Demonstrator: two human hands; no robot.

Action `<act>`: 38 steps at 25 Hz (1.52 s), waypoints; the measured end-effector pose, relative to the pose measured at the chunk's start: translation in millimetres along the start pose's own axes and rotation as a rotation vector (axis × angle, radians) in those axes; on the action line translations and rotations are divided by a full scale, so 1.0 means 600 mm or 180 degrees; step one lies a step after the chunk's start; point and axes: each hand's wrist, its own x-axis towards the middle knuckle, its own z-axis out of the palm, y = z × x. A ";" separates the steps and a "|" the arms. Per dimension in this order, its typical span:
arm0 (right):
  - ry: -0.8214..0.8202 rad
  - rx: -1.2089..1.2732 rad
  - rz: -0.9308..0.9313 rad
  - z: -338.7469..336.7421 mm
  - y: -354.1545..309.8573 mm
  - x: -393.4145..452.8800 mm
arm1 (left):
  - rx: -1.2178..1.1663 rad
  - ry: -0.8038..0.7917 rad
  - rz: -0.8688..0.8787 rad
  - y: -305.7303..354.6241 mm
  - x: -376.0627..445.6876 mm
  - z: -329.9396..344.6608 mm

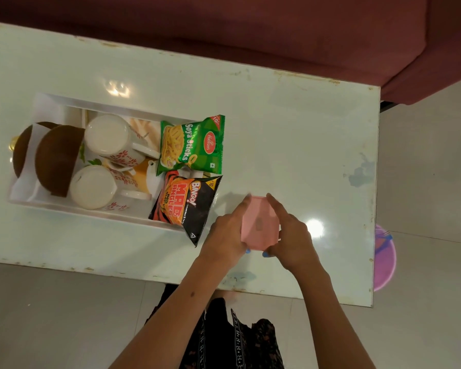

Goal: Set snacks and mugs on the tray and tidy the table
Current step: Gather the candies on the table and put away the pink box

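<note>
A white tray (91, 211) sits on the left of the pale table (290, 145). In it stand two upturned white floral mugs (109, 137) (93, 187), two brown bowls (56, 161) and a yellow-and-white piece under the mugs. A green Soya Sticks packet (192, 145) and a black-and-orange Bingo packet (189, 206) lie over the tray's right end. To the right of the tray, both hands hold a folded pink cloth (258, 225) on the tabletop: my left hand (226, 233) grips its left side, my right hand (290, 235) its right side.
A maroon sofa (277, 35) runs along the table's far side. A purple bucket (385, 259) stands on the floor past the table's right edge. A stained patch (359, 174) marks the table near that edge. Grey floor tiles lie below the near edge.
</note>
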 end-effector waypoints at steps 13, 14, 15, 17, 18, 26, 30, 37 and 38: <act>0.0137 -0.0193 0.0132 -0.004 -0.016 -0.002 | 0.0058 0.0179 -0.0035 0.001 0.009 0.011; 0.0126 -0.0193 0.0127 -0.004 -0.016 -0.002 | 0.0040 0.0178 -0.0032 0.000 0.010 0.011; 0.0116 -0.0193 0.0108 -0.006 -0.017 -0.003 | 0.0013 0.0171 -0.0034 -0.002 0.011 0.011; 0.0078 -0.0205 0.0043 -0.008 -0.016 -0.006 | -0.0182 0.0150 -0.0013 -0.003 0.009 0.011; 0.0059 -0.0190 0.0022 -0.008 -0.015 -0.007 | -0.0342 0.0129 0.0004 -0.004 0.007 0.011; 0.0172 0.1149 0.0346 0.007 0.014 -0.016 | -0.1449 0.0558 -0.0109 -0.015 -0.019 0.045; 0.0781 0.1936 0.0774 0.044 0.037 -0.030 | -0.1882 0.0937 -0.0354 -0.024 -0.041 0.054; 0.1271 0.2262 0.0876 0.039 0.006 -0.003 | -0.3220 0.1036 -0.0777 -0.062 -0.088 0.078; 0.1280 0.2185 0.0811 0.036 -0.006 0.012 | -0.3225 0.1005 -0.0853 -0.069 -0.097 0.082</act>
